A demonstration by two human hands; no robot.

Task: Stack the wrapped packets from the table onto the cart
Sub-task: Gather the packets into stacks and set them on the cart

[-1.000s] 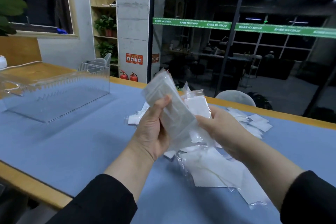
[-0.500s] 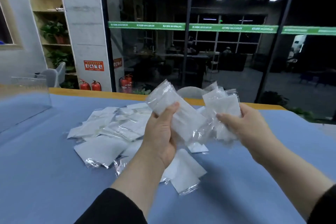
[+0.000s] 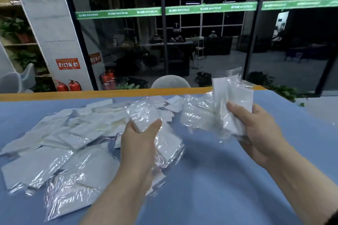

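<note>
I'm gripping one stack of packets (image 3: 144, 115) in my left hand (image 3: 139, 144) and pinching loose packets (image 3: 232, 107) in my right hand (image 3: 259, 133) (slippery wrap), squaring edges before carrying.

White packets (image 3: 60, 144) sealed in clear, glossy, crinkled plastic film lie heaped on a table (image 3: 219, 179) covered in matt blue, felt-like cloth with a smooth wooden edge (image 3: 91, 95). Behind the table, red fire extinguishers (image 3: 68, 86) show a shiny painted finish beside a pale, matt concrete pillar (image 3: 47, 23) and a dark, reflective glass wall (image 3: 210, 42).
</note>
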